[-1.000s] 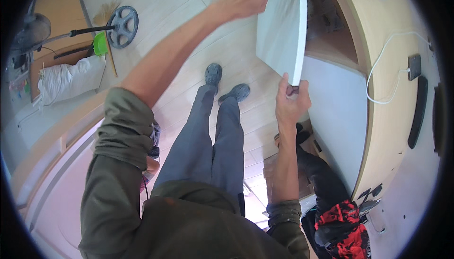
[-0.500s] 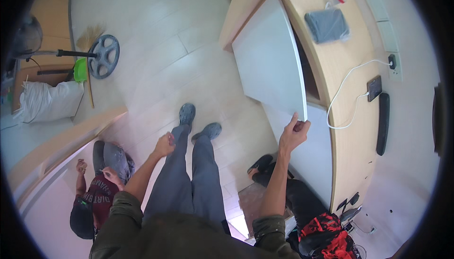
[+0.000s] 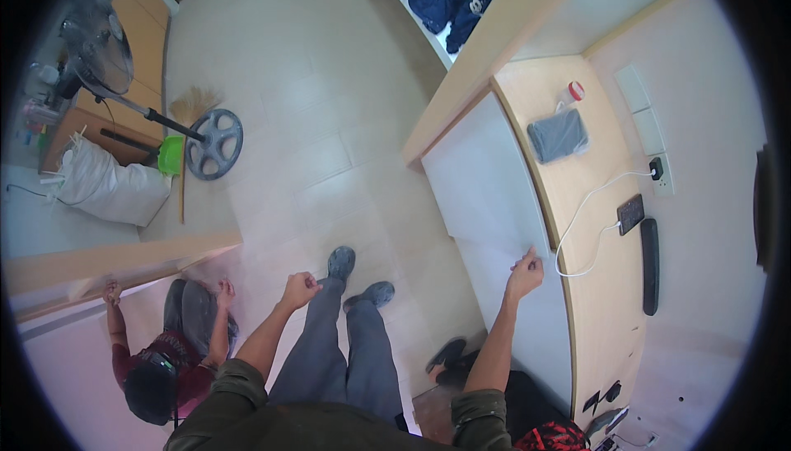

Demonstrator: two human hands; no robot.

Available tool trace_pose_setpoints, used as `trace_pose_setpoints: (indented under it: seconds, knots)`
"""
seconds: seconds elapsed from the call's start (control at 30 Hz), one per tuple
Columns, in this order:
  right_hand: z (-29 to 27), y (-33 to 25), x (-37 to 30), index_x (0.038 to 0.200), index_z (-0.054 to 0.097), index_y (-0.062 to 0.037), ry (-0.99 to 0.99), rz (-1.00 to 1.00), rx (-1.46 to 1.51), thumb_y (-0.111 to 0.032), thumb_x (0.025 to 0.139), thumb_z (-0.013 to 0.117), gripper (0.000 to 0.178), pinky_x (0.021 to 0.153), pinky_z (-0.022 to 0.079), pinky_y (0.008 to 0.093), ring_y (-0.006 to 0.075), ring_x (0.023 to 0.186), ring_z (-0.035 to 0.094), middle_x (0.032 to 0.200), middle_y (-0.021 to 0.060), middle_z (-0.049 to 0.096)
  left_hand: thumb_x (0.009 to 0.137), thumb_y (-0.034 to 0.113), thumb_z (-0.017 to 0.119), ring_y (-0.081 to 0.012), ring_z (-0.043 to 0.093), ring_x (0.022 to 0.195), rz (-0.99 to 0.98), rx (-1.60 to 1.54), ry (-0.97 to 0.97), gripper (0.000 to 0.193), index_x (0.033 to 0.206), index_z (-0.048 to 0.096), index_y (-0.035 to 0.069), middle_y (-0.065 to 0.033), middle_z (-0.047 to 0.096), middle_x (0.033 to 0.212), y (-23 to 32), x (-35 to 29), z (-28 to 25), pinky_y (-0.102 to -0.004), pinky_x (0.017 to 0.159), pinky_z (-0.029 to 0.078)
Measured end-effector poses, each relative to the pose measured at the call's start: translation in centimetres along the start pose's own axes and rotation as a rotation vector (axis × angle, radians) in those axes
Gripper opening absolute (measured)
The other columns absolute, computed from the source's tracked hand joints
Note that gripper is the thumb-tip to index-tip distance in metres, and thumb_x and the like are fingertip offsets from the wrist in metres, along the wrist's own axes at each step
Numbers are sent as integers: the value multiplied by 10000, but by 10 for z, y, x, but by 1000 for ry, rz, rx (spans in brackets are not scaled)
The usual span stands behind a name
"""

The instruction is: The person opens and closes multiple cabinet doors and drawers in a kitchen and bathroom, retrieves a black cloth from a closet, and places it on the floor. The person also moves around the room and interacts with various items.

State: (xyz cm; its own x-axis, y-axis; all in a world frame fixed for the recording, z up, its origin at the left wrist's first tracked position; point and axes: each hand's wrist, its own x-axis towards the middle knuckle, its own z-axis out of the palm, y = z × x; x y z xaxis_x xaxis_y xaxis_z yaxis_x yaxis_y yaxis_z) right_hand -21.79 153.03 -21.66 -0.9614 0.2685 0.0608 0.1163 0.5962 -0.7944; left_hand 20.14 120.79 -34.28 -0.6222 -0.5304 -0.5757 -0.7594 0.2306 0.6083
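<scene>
White flat panel [image 3: 486, 179] lies just beyond the curled fingers of the right hand [image 3: 526, 275], whose contact I cannot tell, and might pinch them against the pale wooden table [image 3: 604, 311] if pushed carelessly; the left hand [image 3: 301, 290] curls narrowly, seemingly empty.

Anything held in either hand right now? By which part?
Right hand is curled by the near corner of the flat white cabinet door; can't tell if it grips. Left hand: no held thing visible.
</scene>
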Motion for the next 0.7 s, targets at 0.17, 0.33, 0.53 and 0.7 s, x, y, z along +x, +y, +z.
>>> trace_pose_setpoints:
  seconds: [0.17, 0.33, 0.53, 0.7]
  knots:
    - [-8, 17, 11, 745, 657, 40, -4, -5, -77, -333, 954, 634, 428, 453, 430, 295, 150, 467, 542, 564, 79, 582, 730, 256, 821, -226, 661, 629, -9, 124, 16, 284, 724, 678, 11, -135, 683, 686, -37, -27, -16, -363, 644, 534]
    - [-4, 37, 7, 815, 689, 8, -67, 92, -272, -412, 919, 598, 442, 733, 511, 472, 413, 755, 662, 746, 221, 676, 712, 214, 847, -144, 632, 585, -26, 106, 7, 268, 645, 653, 42, -75, 664, 611, -69, -51, -32, -322, 611, 517]
    - [-25, 65, -80, 921, 714, -30, -652, -1, -503, -321, 881, 564, 329, 831, 520, 495, 424, 925, 656, 965, 253, 683, 676, 249, 866, -193, 664, 615, -118, 180, -90, 249, 714, 735, 41, -93, 697, 654, -79, -50, -73, -337, 694, 553]
    - [-86, 114, -232, 957, 686, -44, -932, -18, -480, -330, 861, 594, 315, 846, 518, 486, 418, 926, 653, 956, 233, 683, 662, 278, 882, -168, 665, 615, -131, 335, -180, 271, 721, 758, 44, -84, 702, 649, -34, -30, -112, -322, 693, 560]
